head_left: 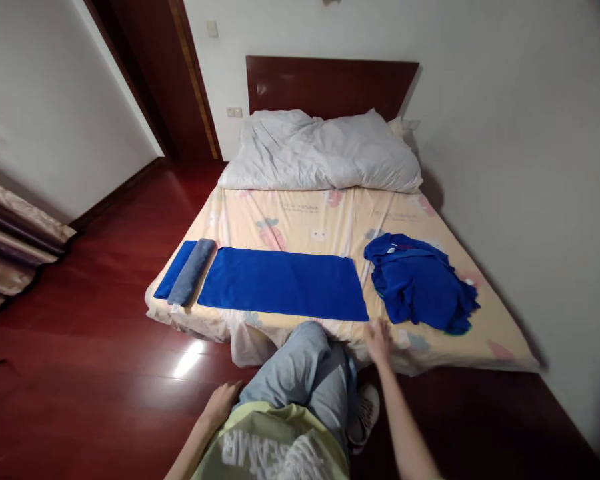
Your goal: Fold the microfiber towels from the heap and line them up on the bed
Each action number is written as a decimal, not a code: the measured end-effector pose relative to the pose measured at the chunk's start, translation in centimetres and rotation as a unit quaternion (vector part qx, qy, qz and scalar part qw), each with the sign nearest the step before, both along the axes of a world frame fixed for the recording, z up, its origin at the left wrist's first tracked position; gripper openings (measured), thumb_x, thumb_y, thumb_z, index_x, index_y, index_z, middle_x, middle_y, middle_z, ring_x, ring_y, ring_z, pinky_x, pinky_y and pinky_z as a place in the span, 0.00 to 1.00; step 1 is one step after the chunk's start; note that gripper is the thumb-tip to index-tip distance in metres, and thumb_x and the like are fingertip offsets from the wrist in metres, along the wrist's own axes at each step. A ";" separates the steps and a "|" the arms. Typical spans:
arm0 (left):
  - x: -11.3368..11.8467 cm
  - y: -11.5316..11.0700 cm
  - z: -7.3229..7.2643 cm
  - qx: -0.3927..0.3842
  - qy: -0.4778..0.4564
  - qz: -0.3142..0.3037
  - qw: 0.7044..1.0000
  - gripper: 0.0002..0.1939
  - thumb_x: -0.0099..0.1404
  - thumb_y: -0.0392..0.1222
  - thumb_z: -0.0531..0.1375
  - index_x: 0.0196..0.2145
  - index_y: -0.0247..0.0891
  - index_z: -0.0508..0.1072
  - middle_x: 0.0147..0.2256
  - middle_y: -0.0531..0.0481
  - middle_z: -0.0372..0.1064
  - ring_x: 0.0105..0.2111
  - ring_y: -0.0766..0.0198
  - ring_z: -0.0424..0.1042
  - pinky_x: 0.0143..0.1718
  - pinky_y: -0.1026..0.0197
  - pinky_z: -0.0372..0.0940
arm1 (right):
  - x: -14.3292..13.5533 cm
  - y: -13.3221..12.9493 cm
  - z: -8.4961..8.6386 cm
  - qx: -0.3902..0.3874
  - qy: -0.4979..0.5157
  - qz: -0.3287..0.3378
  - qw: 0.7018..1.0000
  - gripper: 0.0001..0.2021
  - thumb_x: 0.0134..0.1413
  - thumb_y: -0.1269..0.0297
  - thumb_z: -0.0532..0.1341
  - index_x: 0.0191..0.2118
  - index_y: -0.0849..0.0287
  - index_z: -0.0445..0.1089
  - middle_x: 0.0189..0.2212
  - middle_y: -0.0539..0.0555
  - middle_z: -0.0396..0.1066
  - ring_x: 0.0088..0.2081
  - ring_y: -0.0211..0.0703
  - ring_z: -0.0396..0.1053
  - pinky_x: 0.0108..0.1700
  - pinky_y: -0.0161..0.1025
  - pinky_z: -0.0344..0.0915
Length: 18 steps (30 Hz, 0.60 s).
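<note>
A blue towel (285,283) lies spread flat across the front of the bed, its long side along the bed's edge. My right hand (379,339) is by the towel's near right corner, slightly blurred, fingers loosely apart; nothing shows in it. My left hand (223,400) rests low beside my thigh, away from the cloths, fingers loosely extended and holding nothing visible. Left of the flat towel are a rolled grey towel (192,271) and a folded blue cloth (176,269) next to it. On the right sits a crumpled heap of blue cloths (420,283).
The bed's patterned yellow sheet (300,223) hangs over the front edge, close to my knees. A white quilt (325,153) is bunched against the dark headboard (330,85). Red wooden floor (105,347) runs along the left; a curtain (15,240) hangs there.
</note>
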<state>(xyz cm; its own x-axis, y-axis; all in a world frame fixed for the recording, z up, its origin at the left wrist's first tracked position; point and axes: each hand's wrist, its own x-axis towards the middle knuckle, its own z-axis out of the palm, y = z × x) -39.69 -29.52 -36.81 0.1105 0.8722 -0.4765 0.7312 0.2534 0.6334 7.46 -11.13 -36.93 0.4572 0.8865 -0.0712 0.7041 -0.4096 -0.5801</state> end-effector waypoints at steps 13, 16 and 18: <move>10.7 9.6 2.2 -0.015 -0.416 0.375 0.828 0.17 0.61 0.43 0.65 0.46 0.32 0.76 0.25 0.51 0.71 0.24 0.66 0.69 0.28 0.68 0.63 | -12.1 -22.4 -4.7 -0.035 0.115 0.064 0.991 0.34 0.57 0.37 0.50 0.69 0.21 0.43 0.71 0.31 0.41 0.71 0.54 0.43 0.71 0.54 0.53; 13.2 12.8 2.9 -0.064 -0.566 0.460 0.681 0.10 0.64 0.37 0.65 0.43 0.33 0.74 0.28 0.51 0.71 0.23 0.70 0.68 0.28 0.69 0.65 | -12.3 -21.4 -3.8 -0.022 0.120 0.054 0.991 0.35 0.53 0.36 0.52 0.68 0.24 0.50 0.71 0.34 0.45 0.71 0.57 0.45 0.71 0.55 0.52; 13.9 14.3 3.3 -0.107 -0.616 0.498 0.601 0.04 0.66 0.34 0.64 0.38 0.34 0.72 0.32 0.49 0.73 0.25 0.71 0.70 0.30 0.69 0.68 | -12.7 -21.1 -3.6 -0.022 0.120 0.052 0.991 0.35 0.50 0.34 0.53 0.66 0.25 0.56 0.70 0.37 0.49 0.70 0.60 0.46 0.71 0.57 0.52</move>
